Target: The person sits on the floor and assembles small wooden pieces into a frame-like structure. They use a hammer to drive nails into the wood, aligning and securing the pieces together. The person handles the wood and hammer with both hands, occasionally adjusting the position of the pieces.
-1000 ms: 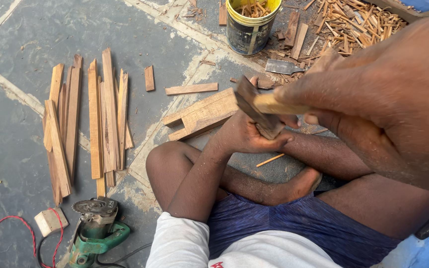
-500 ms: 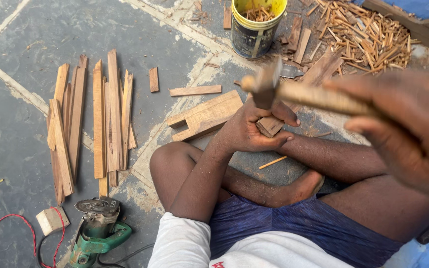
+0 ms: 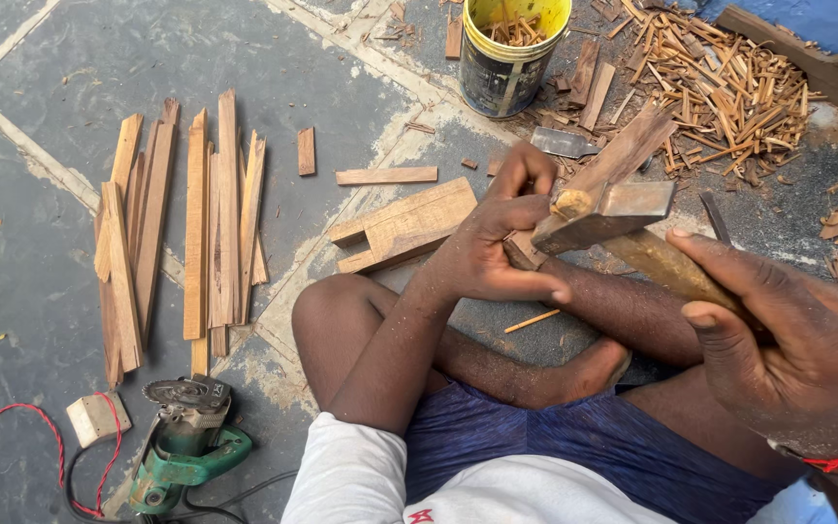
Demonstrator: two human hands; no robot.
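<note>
I sit cross-legged on a stone floor. My right hand [image 3: 792, 349] grips the wooden handle of a hammer [image 3: 605, 213], whose metal head sits low beside my left hand. My left hand [image 3: 492, 247] is closed on a small piece of wood [image 3: 519, 254] held against the floor in front of my shin. The fingers and the hammer head hide most of that piece. A notched flat board [image 3: 404, 225] lies just left of the left hand.
A yellow bucket [image 3: 511, 49] of wood scraps stands at the top. Splinters [image 3: 729, 87] are heaped at the top right. Several long wood strips [image 3: 181, 233] lie in a row on the left. A green angle grinder [image 3: 186, 442] and a small block with red cord [image 3: 97, 417] are at the bottom left.
The hammer rose half a second ago and has come back down beside my left hand. My left hand stayed in place on the small wood piece.
</note>
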